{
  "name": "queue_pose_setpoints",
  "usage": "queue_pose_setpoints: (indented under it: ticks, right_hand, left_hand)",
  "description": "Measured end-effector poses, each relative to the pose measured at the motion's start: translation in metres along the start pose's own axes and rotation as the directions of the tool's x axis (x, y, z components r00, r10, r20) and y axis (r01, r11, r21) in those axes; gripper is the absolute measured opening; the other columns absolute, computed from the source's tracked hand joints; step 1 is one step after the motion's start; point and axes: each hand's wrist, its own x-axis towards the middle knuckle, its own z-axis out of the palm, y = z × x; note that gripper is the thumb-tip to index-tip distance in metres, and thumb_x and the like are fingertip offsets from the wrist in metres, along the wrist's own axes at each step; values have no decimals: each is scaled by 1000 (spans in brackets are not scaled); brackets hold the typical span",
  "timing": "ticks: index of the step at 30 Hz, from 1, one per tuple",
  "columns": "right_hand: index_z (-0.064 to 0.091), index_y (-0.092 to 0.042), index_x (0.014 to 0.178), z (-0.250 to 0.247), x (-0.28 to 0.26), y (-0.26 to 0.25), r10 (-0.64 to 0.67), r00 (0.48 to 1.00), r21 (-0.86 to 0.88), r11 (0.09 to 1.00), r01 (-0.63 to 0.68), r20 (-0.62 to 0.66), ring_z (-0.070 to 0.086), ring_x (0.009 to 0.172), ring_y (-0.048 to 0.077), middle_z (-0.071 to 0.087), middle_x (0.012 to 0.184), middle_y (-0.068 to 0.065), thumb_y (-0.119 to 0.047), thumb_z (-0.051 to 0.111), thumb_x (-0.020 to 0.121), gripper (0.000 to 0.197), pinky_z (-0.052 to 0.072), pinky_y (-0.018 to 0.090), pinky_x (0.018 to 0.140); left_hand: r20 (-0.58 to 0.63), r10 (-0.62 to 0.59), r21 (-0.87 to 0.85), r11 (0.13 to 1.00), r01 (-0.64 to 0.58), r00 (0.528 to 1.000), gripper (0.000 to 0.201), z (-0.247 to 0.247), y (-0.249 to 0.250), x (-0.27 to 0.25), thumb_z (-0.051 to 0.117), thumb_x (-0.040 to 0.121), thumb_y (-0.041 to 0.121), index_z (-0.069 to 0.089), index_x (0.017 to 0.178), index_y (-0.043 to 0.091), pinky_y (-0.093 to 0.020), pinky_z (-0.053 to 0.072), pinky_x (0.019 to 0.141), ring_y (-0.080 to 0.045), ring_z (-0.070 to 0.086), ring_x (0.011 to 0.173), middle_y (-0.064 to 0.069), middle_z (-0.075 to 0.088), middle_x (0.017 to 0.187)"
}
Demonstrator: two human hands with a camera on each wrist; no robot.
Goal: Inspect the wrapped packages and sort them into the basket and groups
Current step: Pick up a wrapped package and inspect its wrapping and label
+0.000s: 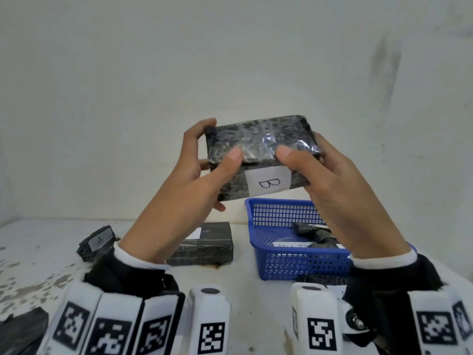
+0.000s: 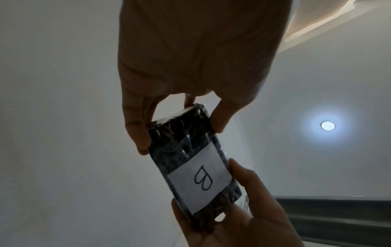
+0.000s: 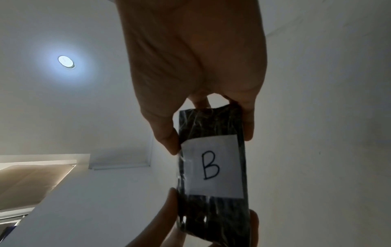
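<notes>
Both forearms raised in front of the chest, wrists angled inward. Left hand [image 1: 189, 172] gripping the left end of a black wrapped package [image 1: 258, 139], thumb on top, fingers curled behind and beneath. Right hand [image 1: 332, 180] gripping the right end likewise, thumb pressed on the top face.

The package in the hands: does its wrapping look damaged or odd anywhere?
No tear shows. The package, gripped by the left hand and right hand, has wrinkled shiny film, and its label with the letter B sits slightly askew. Its far side is hidden.
</notes>
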Motion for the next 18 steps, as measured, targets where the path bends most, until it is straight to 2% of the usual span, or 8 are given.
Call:
queue_pose_setpoints:
  ticks: [3,7,8,10,12,14,16,18]
  right_hand:
    - [56,-42,131,-3,-1,0,-1,1000,-58,998,2,10,70,100,12,72,114,-6,-62,69,79,57,56,42,92]
    - [51,-41,138,-3,-4,-3,-8,999,-72,997,11,37,71,86,11,72,111,-3,-58,65,72,69,57,31,72]
    - [52,-41,137,-3,-4,-4,-13,999,-75,997,15,36,71,87,11,72,113,-4,-58,64,72,69,57,30,70]
    - [54,-39,135,-3,-5,-6,-20,999,-69,997,21,27,72,86,10,72,112,-4,-56,65,72,66,57,27,68]
    - [55,-39,132,-2,-5,-5,-19,999,-75,997,21,26,72,83,9,73,110,-5,-56,66,72,64,57,25,68]
    - [56,-41,130,0,-5,-5,-20,1000,-102,995,21,17,72,86,7,73,110,-7,-62,67,68,66,58,30,73]
    - [57,-43,126,2,-4,-3,-26,1000,-137,990,26,1,72,89,8,72,111,-8,-66,68,65,67,60,38,81]
    - [58,-44,122,4,-5,-2,-34,999,-150,988,31,-16,71,91,7,72,110,-12,-69,67,63,64,60,42,83]
  left_hand:
    - [-38,19,-39,999,-21,999,57,-2,1,0,59,75,50,37,127,57,-32,51,71,-22,70,93,-1,73,101]
    - [-76,50,-32,998,-53,996,42,-1,0,1,59,89,48,40,125,56,-37,53,79,-11,69,87,26,70,90]
    - [-76,50,-26,998,-53,996,42,-2,0,1,58,89,47,40,126,54,-38,54,80,-10,69,87,30,68,89]
    - [-61,38,-11,999,-39,997,50,-2,-1,1,55,82,53,40,129,50,-41,55,85,-8,68,94,27,68,97]
    - [-42,27,15,1000,-26,999,54,0,0,-1,54,78,57,41,129,46,-44,54,90,-6,66,101,23,67,108]
    - [-48,31,43,999,-29,998,51,2,1,-3,60,82,60,42,127,45,-43,52,93,-2,64,101,24,66,108]
    - [-63,40,74,997,-35,997,49,6,3,-5,59,80,60,41,123,43,-36,51,94,7,63,96,27,65,105]
    - [-74,57,117,992,-48,996,50,8,3,-6,58,76,59,40,119,43,-30,51,90,13,61,90,29,64,101]
